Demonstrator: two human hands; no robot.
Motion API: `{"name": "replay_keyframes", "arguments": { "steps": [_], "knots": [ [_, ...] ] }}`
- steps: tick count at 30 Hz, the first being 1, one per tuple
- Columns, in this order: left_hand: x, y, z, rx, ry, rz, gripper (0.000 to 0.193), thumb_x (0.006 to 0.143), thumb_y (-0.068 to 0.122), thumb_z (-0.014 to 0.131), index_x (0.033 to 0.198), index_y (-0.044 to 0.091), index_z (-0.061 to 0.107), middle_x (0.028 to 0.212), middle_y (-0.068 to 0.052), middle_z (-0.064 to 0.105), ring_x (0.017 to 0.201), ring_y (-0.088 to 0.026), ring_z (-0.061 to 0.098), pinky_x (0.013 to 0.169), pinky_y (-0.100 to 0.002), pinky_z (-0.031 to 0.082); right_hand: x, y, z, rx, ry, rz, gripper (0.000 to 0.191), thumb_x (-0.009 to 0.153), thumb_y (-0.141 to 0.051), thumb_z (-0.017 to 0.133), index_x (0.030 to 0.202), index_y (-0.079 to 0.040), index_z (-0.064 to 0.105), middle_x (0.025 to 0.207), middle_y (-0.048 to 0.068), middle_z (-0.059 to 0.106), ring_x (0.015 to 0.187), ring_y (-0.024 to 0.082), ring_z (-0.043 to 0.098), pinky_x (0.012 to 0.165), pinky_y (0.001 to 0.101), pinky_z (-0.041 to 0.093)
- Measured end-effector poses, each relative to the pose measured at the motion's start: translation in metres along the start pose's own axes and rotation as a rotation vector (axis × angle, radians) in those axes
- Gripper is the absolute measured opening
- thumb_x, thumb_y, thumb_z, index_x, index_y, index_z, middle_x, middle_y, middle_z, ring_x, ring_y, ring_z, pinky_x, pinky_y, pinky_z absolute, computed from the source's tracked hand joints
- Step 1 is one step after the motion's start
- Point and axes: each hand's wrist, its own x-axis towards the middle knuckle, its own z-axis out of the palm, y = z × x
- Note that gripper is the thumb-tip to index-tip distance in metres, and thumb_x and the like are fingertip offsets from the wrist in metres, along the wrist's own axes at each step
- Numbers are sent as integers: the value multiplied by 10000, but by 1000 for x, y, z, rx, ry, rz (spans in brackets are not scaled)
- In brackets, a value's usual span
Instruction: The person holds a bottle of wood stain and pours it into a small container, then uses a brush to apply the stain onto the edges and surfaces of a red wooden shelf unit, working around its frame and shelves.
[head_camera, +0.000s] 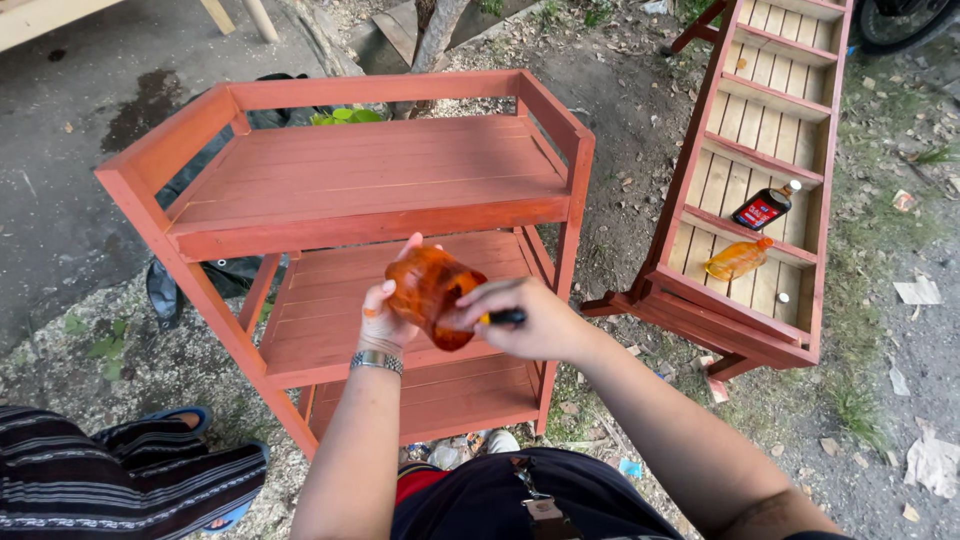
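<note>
Visibility is limited at the left edge: I see a seated person's striped trouser legs (120, 480) cut off by the frame, with a blue sandal (185, 418) partly showing. Dark plastic sheeting (200, 280) lies behind the red wooden shelf unit (370, 190) and is mostly hidden by its posts and boards. The unit's lowest shelf is partly covered by the forearms in front of it.

The left hand (385, 320) is raised in front of the middle shelf, palm toward the unit, fingers wrapped around the far side of an orange translucent bottle (432, 295), with a metal bracelet (376, 361) at the wrist. The bottle is tilted, its base toward the camera; its neck is hidden. The right hand (535, 320) comes in from the right, knuckles up, closed on a small dark object (508, 317) at the bottle's side. I cannot tell what that object is, as the fingers cover most of it.

A second red slatted shelf unit (760, 180) lies tilted on the ground at right, well apart from the hands. A dark bottle with a red label (765, 207) and an orange bottle (738, 259) rest in it.
</note>
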Motion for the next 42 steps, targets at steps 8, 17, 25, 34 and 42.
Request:
{"name": "replay_keyframes", "arguments": {
  "steps": [8, 17, 25, 34, 42],
  "knots": [
    [12, -39, -11, -224, 253, 4, 824, 762, 440, 710, 1501, 156, 481, 1475, -107, 550, 1376, -312, 516, 1141, -533, 428, -40, 65, -9, 905, 721, 379, 172, 994, -157, 628, 1074, -11, 673, 1021, 166, 728, 833, 271, 721, 758, 400, 614],
    [41, -80, -21, -342, 325, -123, 809, 792, 501, 669, 1483, 129, 472, 1489, -136, 533, 1353, -352, 534, 1087, -572, 475, -78, 107, -22, 1301, 885, 407, 380, 1058, -383, 528, 1113, -24, 640, 993, 143, 707, 822, 255, 719, 753, 348, 610],
    [54, -116, -31, -307, 379, -182, 768, 813, 572, 618, 1461, 182, 483, 1480, -106, 539, 1310, -355, 560, 973, -583, 502, -96, 117, -16, 1304, 1064, 450, 363, 1028, -311, 508, 1292, -77, 595, 1132, 132, 688, 956, 242, 712, 855, 349, 593],
    [39, -103, -51, -302, 622, -117, 754, 809, 558, 592, 1457, 188, 489, 1480, -112, 543, 1340, -362, 526, 1004, -595, 507, -87, 162, -8, 700, 1293, 370, 417, 1049, -172, 453, 1408, 6, 572, 1294, 206, 659, 1074, 288, 687, 969, 393, 568],
    [-4, -48, -66, -247, 756, 7, 708, 813, 554, 558, 1442, 235, 494, 1487, -78, 533, 1345, -344, 520, 1015, -602, 475, -9, 175, 51, -426, 1019, 278, 400, 983, 3, 572, 1379, -41, 610, 1416, 215, 579, 1301, 344, 586, 1094, 417, 471]
  ]
}}
